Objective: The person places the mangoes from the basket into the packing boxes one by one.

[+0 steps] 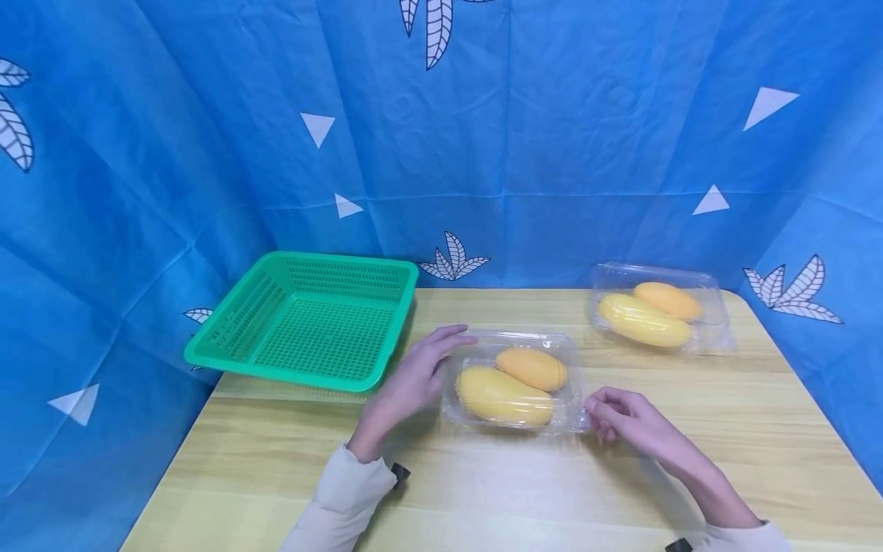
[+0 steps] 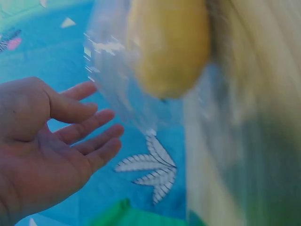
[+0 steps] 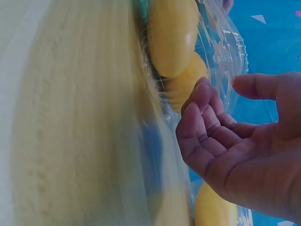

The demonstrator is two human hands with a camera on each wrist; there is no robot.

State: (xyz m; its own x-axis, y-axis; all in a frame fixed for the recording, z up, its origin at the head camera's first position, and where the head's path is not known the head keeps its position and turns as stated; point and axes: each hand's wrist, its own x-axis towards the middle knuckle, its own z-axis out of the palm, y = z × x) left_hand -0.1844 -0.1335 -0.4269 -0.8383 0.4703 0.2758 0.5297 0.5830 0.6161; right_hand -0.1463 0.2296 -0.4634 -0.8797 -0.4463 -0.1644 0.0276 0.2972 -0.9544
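A clear plastic clamshell box (image 1: 576, 368) stands mid-table with two mangoes inside, a larger yellow mango (image 1: 503, 396) in front and a smaller orange mango (image 1: 533, 369) behind. At its left side is my left hand (image 1: 417, 376), fingers extended; in the left wrist view that hand (image 2: 56, 146) has nothing in its grasp. By the box's front right corner hovers my right hand (image 1: 638, 422). The right wrist view shows this hand (image 3: 225, 136) with loosely bent fingers, thumb apart and nothing pinched. Whether the fingertips brush the plastic I cannot tell.
A green perforated basket (image 1: 324, 330) sits at the table's back left. Another clear box (image 1: 717, 307), holding two mangoes, stands at the back right. Blue patterned cloth (image 1: 552, 138) hangs behind and along both sides of the wooden table (image 1: 497, 498).
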